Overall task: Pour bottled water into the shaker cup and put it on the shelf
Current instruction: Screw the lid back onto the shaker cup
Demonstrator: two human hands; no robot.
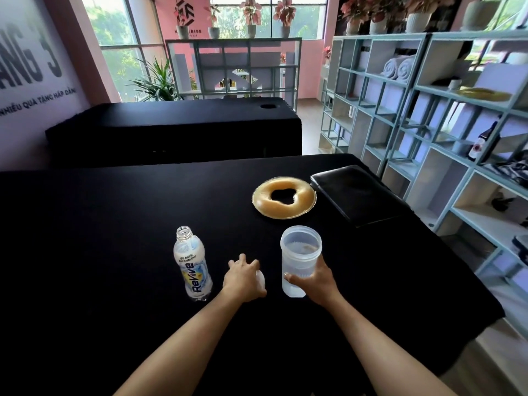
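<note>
Two hands were in play: right hand (311, 277) wrapped round the lower wall of the shaker cup (300, 258), fingers closed on it, cup upright on the table (114, 224) with its mouth open and what looked like some water inside. Left hand (243, 280) lay fingers-down over a small pale thing (260, 278), probably a cap or lid, mostly hidden, so whether it was gripped or only touched I couldn't tell. Bottle (193, 267) stood uncapped just left of that hand, apart from it. Judgement: pour looked done, closing or lifting the cup seemed next. Best to keep the cup vertical, seat any lid squarely before carrying, grip low but firm since the wall looked smooth. Table was draped in black cloth, soft-looking, so a tall bottle could tip if nudged. Ring cushion (284, 198) and a dark pad (357, 194) sat further back. Shelf unit (428, 115) ran along the right, well apart from the cup, many compartments free; a second black-covered bed (177, 127) behind.
</note>
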